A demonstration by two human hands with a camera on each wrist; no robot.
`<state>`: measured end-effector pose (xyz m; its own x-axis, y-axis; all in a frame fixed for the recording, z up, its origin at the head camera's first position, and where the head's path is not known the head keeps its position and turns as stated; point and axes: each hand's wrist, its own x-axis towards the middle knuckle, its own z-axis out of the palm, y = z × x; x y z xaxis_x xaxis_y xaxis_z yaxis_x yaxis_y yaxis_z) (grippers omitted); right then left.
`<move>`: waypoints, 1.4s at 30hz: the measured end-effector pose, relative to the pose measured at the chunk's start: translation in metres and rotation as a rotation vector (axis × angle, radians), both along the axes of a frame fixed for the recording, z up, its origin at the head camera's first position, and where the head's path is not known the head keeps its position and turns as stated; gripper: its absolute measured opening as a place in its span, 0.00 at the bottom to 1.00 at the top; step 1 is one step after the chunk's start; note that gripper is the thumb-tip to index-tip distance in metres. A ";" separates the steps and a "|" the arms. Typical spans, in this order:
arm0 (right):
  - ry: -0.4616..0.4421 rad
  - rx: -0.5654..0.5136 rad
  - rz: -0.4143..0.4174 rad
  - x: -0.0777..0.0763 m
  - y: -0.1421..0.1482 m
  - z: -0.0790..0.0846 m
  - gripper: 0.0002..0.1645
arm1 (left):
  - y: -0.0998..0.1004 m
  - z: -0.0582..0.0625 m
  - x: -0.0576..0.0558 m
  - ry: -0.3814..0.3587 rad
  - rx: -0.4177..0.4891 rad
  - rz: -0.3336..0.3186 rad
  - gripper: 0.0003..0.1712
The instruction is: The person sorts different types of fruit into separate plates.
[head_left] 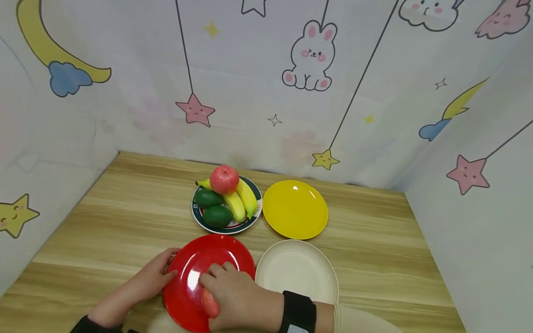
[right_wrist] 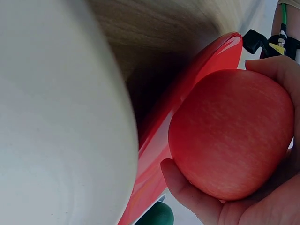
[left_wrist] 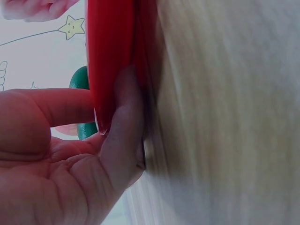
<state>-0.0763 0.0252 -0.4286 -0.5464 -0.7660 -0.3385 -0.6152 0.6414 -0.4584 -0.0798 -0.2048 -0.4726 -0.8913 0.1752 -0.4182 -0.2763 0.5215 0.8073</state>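
My left hand (head_left: 155, 276) grips the left rim of a red plate (head_left: 183, 296). In the left wrist view the thumb is on one face of the red plate (left_wrist: 110, 42) and a finger (left_wrist: 124, 117) reaches under it. Over the middle of that plate, my right hand (head_left: 235, 289) holds a red apple (head_left: 209, 304). The right wrist view shows the apple (right_wrist: 229, 133) large, with thumb and fingers curled around its sides. Whether the apple touches the plate, I cannot tell.
A cream plate (head_left: 297, 270) lies right of the red one, partly under my right forearm. Behind it is a yellow plate (head_left: 295, 210). A dark-rimmed plate (head_left: 252, 185) bears bananas (head_left: 246, 198), two green avocados (head_left: 218, 216) and another red apple (head_left: 224, 179). Patterned cloth walls (head_left: 250, 69) surround the table.
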 end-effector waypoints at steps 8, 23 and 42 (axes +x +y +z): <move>0.019 0.007 0.005 -0.001 -0.002 -0.002 0.50 | 0.000 0.001 0.001 0.020 -0.004 -0.005 0.34; 0.052 0.034 0.014 -0.002 -0.005 -0.008 0.49 | 0.001 0.001 0.002 0.014 0.005 0.005 0.33; 0.075 0.153 0.016 -0.006 -0.019 -0.004 0.51 | -0.001 -0.002 0.004 0.064 0.043 -0.032 0.31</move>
<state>-0.0823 0.0063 -0.4330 -0.5624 -0.7177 -0.4107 -0.6550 0.6898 -0.3085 -0.0758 -0.2058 -0.4743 -0.9095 0.2206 -0.3522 -0.2072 0.4941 0.8443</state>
